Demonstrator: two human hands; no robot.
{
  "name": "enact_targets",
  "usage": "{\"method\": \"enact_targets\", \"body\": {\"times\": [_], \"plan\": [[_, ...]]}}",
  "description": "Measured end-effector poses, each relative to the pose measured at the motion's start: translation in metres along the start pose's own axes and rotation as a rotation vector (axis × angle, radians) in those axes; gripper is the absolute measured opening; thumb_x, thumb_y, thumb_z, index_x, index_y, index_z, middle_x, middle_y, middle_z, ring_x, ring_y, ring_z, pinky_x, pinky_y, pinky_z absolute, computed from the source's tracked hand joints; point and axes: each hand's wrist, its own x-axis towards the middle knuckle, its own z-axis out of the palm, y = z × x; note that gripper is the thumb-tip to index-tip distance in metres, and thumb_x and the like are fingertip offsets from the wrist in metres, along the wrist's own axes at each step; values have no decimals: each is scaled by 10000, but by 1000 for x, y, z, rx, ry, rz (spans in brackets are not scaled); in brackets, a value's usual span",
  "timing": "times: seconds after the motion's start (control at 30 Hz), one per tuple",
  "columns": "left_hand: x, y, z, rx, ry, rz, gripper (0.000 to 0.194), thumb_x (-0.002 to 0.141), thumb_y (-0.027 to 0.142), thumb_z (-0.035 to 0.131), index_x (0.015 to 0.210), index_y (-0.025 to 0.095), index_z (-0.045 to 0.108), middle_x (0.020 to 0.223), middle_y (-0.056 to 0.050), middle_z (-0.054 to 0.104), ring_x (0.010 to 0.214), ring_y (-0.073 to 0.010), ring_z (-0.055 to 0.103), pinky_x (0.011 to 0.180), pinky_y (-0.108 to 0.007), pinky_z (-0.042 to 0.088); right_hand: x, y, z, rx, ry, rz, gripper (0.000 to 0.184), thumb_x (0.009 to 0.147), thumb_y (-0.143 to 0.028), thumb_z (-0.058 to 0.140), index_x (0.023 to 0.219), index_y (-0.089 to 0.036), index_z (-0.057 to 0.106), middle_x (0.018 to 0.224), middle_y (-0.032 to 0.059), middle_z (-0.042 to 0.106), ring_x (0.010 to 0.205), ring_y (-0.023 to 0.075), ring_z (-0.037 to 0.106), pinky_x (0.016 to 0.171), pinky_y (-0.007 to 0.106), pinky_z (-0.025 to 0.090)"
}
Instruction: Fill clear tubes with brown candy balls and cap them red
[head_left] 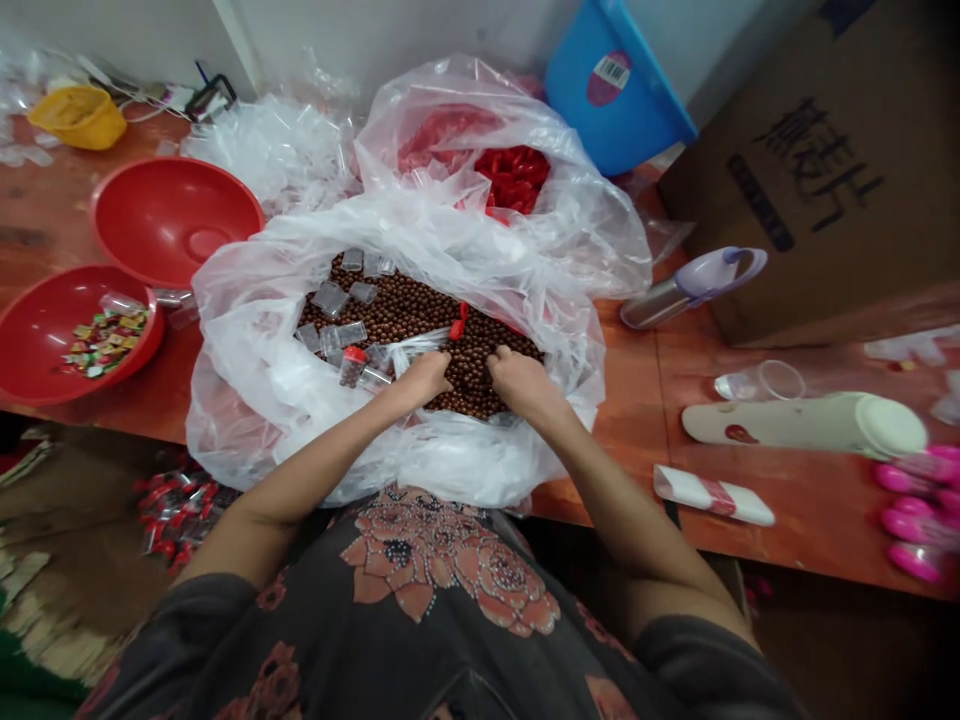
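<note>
A large clear plastic bag lies open on the table edge, filled with small brown balls. Several small clear containers lie on the balls, one with a red cap. My left hand is dug into the balls with curled fingers, beside a clear container. My right hand is also closed among the balls, near a small red cap. What either hand grips is hidden.
Behind is a second clear bag of red caps. Two red bowls stand at left, one with wrapped candies. A yellow bowl, blue bin, cardboard box, purple-lidded bottle and white cylinder surround.
</note>
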Motion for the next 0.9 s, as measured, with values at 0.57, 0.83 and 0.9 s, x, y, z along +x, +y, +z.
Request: {"method": "enact_targets", "body": {"times": [0.57, 0.83, 0.9], "plan": [[-39, -14, -17, -815, 155, 143, 643, 707, 200, 762, 1331, 231, 612, 1291, -105, 656, 1115, -243, 642, 989, -407, 486, 21, -19, 33, 1693, 153, -183, 541, 724, -341, 759, 1229, -247, 588, 1257, 55, 674, 1127, 203, 643, 1007, 392, 497], [-40, -11, -8, -1050, 84, -40, 791, 639, 197, 795, 1391, 199, 551, 1078, -81, 694, 739, -143, 644, 615, -263, 546, 17, -17, 33, 1750, 142, -192, 587, 732, -318, 778, 1292, -275, 610, 1338, 41, 632, 1227, 221, 589, 1110, 446, 409], [-42, -10, -9, -1061, 74, -81, 802, 621, 210, 808, 1382, 183, 556, 1007, -67, 691, 702, -139, 630, 548, -240, 522, 19, -16, 35, 1682, 184, -210, 559, 739, -327, 773, 1276, -270, 629, 1329, 46, 628, 1242, 225, 572, 1109, 443, 403]]}}
